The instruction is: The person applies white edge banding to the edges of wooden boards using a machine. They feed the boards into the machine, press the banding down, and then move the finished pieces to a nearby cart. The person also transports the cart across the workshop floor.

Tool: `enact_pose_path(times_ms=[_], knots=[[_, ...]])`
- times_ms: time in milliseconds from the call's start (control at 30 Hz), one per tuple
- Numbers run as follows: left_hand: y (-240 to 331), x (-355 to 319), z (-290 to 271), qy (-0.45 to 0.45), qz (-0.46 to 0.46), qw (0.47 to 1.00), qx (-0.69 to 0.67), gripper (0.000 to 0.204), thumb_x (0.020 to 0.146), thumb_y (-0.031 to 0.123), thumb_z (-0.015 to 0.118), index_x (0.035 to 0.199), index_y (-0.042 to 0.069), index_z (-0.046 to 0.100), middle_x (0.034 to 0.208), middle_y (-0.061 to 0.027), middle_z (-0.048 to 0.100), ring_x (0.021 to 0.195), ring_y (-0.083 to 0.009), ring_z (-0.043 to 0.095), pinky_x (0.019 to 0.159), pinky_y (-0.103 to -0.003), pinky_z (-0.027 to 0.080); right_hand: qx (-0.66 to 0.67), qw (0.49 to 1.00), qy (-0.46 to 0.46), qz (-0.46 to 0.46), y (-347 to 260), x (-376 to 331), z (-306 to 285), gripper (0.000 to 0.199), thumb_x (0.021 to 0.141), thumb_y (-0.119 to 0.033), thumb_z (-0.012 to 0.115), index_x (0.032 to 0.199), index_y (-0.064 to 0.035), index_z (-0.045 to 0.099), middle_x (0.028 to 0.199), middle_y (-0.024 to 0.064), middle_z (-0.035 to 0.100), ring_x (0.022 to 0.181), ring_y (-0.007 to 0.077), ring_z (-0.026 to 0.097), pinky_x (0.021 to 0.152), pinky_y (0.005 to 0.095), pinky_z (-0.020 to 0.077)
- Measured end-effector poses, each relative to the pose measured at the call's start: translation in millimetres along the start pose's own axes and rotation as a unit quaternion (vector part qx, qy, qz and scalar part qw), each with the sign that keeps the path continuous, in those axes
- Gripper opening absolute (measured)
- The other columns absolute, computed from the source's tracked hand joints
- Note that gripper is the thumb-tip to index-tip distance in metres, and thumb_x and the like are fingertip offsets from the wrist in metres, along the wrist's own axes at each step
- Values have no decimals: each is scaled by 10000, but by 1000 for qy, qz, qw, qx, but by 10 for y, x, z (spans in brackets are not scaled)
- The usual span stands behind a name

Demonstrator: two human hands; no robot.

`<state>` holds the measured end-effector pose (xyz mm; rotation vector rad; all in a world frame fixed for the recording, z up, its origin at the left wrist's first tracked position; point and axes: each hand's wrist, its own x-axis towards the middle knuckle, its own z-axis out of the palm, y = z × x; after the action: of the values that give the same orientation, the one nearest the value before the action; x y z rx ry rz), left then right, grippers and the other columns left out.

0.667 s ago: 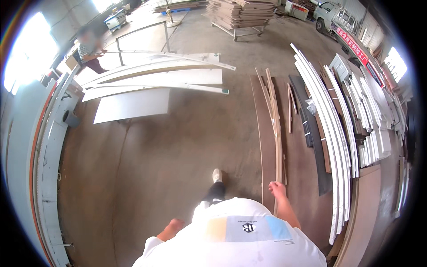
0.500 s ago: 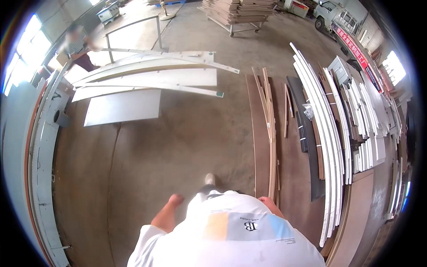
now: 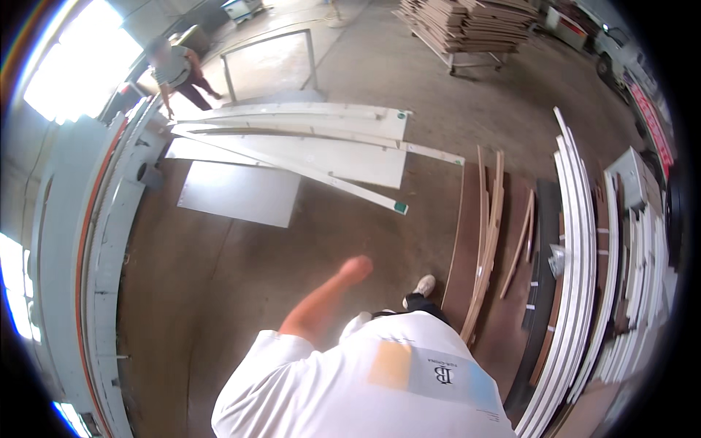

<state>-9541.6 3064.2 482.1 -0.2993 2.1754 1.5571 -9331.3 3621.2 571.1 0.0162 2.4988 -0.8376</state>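
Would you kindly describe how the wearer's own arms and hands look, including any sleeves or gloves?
The left hand is ungloved, though blur hides finer detail. The left forearm is bare below a short, plain white sleeve. It belongs to a white shirt with a print in pale orange, grey and light blue, plus dark lettering. The right hand is out of view.

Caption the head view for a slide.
Left hand over workshop floor, white panels ahead, brown strips to the right; right hand out of view.

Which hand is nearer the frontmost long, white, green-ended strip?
Left, it seems: the left hand is out front, short of the strip, not touching it; the right hand is out of view.
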Motion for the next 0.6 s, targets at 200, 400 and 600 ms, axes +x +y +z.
enact_pose_path(times_ms=[200,400,600], knots=[[615,-575,302,19,-203,963,178,390,957,335,696,1265,99,740,1146,-138,766,1089,-287,712,936,-415,560,159,979,15,129,257,1780,-1460,264,958,-298,676,949,-38,722,802,89,727,682,220,689,587,404,521],[1168,-604,548,167,-346,909,-160,333,936,245,725,1191,31,737,1075,-127,761,916,-243,729,804,-388,596,299,937,46,175,76,3710,-2752,241,1009,-312,676,1035,-77,720,801,8,706,643,91,632,509,246,453],[-12,664,327,121,-342,915,-177,232,961,123,700,1139,-26,693,948,-108,735,796,-220,711,681,-370,593,269,953,11,137,-834,4776,-2916,257,998,-294,687,1046,-50,753,889,43,741,758,116,683,650,281,529]])
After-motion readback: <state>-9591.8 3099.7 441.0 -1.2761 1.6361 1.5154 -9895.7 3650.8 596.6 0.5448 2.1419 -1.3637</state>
